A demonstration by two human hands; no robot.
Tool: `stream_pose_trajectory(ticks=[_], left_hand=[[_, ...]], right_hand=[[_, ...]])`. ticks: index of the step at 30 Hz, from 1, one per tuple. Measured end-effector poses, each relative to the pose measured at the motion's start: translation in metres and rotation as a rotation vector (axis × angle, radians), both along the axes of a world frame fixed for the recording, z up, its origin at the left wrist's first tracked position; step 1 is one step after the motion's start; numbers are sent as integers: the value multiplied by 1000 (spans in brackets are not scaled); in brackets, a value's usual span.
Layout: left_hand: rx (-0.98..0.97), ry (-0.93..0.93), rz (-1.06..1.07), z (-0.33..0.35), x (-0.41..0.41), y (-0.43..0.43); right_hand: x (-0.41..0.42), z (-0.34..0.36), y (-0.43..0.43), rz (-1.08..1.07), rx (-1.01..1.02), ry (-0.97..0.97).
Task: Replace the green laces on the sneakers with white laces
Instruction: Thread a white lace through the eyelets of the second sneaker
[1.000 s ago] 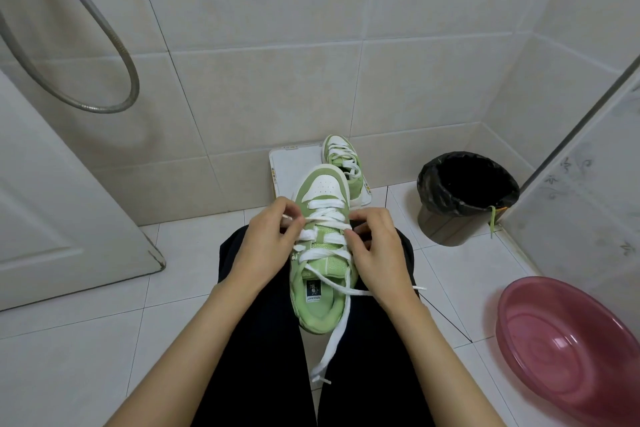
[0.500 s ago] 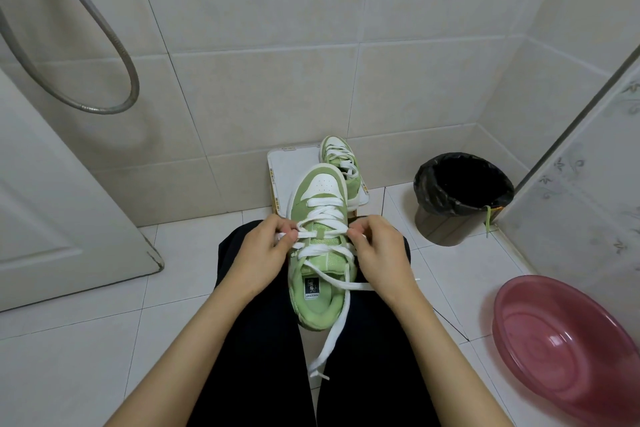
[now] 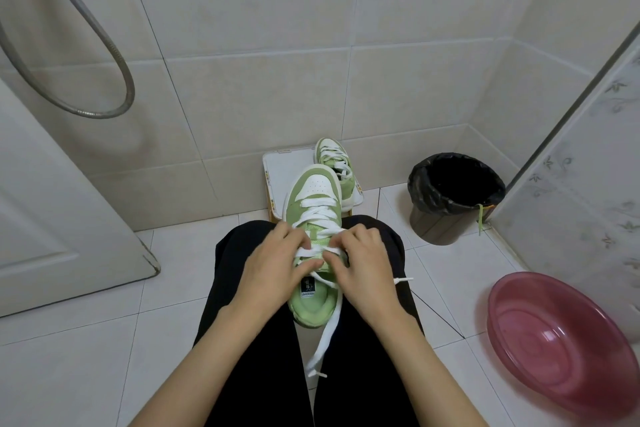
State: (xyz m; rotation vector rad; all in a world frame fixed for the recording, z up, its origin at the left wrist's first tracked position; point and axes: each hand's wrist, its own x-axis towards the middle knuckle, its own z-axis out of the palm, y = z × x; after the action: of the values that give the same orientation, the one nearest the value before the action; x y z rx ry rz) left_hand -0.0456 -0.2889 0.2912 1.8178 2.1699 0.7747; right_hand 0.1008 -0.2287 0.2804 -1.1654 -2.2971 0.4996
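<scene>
1. Left hand (image 3: 273,270) is clenched on the left side of the near sneaker (image 3: 317,184). Fingers and thumb are curled, pinching a row of the white lace (image 3: 320,217) at mid-tongue.
2. Right hand (image 3: 367,269) does the same from the near sneaker's right side, fingers curled and gripping the same lace row. The fingertips of both hands almost meet over the tongue.
3. The near sneaker is green and white and sits upright on the lap, between the thighs in black trousers (image 3: 249,340). Its toe points away from the person and its heel points toward them.
4. White lace crosses the rows toward the toe of the near sneaker. The rows under the hands are hidden, so their threading cannot be told.
5. One loose lace end runs down past the near sneaker's heel and hangs between the thighs. The other end sticks out to the right of the near sneaker from under the right hand, its tip over the right thigh.
6. Second sneaker (image 3: 337,163) is just beyond the near sneaker's toe and slightly right. It is laced white and stands on a white box (image 3: 277,166).
7. Green lace (image 3: 480,218) is well right of the near sneaker, dangling over the rim of a black-bagged bin (image 3: 433,218).
8. Pink basin (image 3: 561,343) is on the floor tiles, far right of the near sneaker's heel.
9. Door (image 3: 52,201) is left of the near sneaker. Shower hose (image 3: 132,94) loops on the wall above and to its left.
</scene>
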Motion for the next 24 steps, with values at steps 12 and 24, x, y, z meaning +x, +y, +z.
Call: stream_pose_trajectory(ticks=[12, 24], left_hand=[[137, -712, 375, -8, -25, -21], [39, -49, 100, 8, -5, -5]], right_hand=[[15, -8, -6, -407, -283, 498], [-7, 8, -4, -97, 59, -43]])
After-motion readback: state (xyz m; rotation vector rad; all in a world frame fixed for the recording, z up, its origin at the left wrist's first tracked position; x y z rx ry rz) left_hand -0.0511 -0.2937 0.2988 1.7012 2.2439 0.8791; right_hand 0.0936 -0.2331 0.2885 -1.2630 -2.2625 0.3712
